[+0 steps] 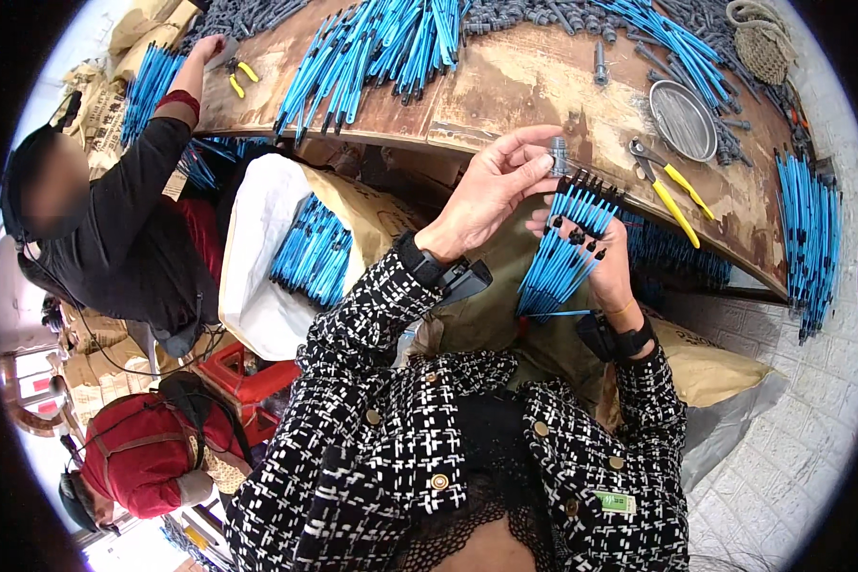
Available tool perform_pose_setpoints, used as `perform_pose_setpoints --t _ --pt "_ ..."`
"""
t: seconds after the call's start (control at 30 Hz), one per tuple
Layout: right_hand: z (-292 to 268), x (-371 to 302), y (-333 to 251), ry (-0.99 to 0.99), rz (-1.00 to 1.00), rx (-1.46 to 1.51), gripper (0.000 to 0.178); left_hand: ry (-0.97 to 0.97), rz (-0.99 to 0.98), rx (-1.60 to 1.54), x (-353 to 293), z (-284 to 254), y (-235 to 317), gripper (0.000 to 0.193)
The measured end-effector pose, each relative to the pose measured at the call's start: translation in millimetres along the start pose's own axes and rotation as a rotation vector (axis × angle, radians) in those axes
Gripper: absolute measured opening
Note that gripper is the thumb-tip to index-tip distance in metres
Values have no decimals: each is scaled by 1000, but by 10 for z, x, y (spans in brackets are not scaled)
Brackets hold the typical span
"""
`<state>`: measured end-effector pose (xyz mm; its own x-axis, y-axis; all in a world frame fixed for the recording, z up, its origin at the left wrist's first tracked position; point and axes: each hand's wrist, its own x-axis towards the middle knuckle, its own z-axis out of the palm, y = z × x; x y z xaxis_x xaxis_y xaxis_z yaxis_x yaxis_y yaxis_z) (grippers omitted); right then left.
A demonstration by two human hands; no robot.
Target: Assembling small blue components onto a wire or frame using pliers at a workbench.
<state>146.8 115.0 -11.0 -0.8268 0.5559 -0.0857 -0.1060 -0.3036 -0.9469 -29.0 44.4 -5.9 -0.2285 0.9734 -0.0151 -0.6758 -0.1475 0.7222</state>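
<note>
So your left hand (484, 194) pinches a grey fitting (559, 155), right hand (612, 275) grips blue sticks (555, 265); looks part-done, more waiting on the table (510, 76).

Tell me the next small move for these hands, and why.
Probably bring the small grey ribbed plastic fitting onto one black tip of the bundle of thin blue plastic rods: the left hand pinches the fitting right by those tips, while the right hand holds the bundle with them facing it.
</note>
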Motion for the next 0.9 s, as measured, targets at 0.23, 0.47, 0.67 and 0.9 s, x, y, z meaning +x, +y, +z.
perform_pose_setpoints --t 0.23,0.47,0.67,0.9 --pt "-45 7 41 -15 -45 -6 48 37 17 74 21 24 0 39" --pt "-27 2 17 -3 -21 4 46 81 -57 68 11 6 3 36" --pt "-74 30 25 10 2 41 40 85 -84 90 -52 85 25 40" --pt "-117 2 28 64 17 -79 26 113 -39 353 -170 324 86 48"
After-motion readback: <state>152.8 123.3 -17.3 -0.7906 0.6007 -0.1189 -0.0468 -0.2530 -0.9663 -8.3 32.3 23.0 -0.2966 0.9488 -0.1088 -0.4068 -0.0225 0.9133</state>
